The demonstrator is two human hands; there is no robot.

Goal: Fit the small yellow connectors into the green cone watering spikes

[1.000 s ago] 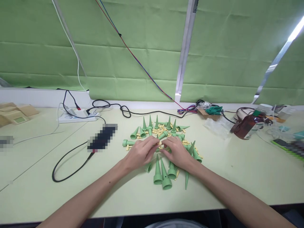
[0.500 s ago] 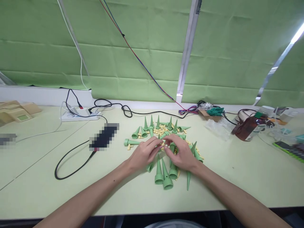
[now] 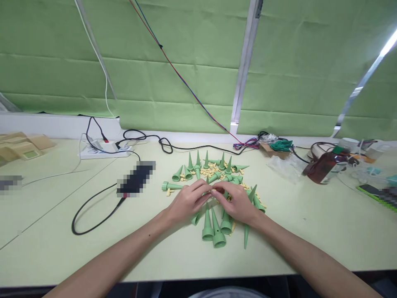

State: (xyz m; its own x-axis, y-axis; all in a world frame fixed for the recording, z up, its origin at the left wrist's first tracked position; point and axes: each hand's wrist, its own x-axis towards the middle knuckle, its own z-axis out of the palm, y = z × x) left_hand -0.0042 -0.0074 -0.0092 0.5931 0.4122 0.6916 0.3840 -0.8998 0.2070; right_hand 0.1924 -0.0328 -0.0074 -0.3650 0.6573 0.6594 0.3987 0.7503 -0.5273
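Note:
My left hand (image 3: 190,201) and my right hand (image 3: 236,201) meet above the pile, their fingertips pinched together. Between them a small yellow plastic valve piece (image 3: 213,191) is gripped, mostly covered by the fingers. All around lie green plastic cone-shaped spikes (image 3: 207,227) with wide collars, some standing point up, others on their sides. One green spike (image 3: 172,186) lies left of my left hand with a loose yellow T-shaped piece (image 3: 168,192) beside it. Behind the hands is a heap of many such yellow pieces (image 3: 214,169). Parts of the pile are hidden under both hands.
On the left a blurred dark device (image 3: 136,179) has a looped black cable (image 3: 89,232). A white power strip (image 3: 105,152) sits behind it. To the right are a crumpled plastic bag (image 3: 287,167), a brown bottle (image 3: 327,166) and a small cardboard box (image 3: 274,151).
My right hand's fingertips have closed in on the left's, covering more of the yellow piece between them. The spikes and the rest of the table look unchanged.

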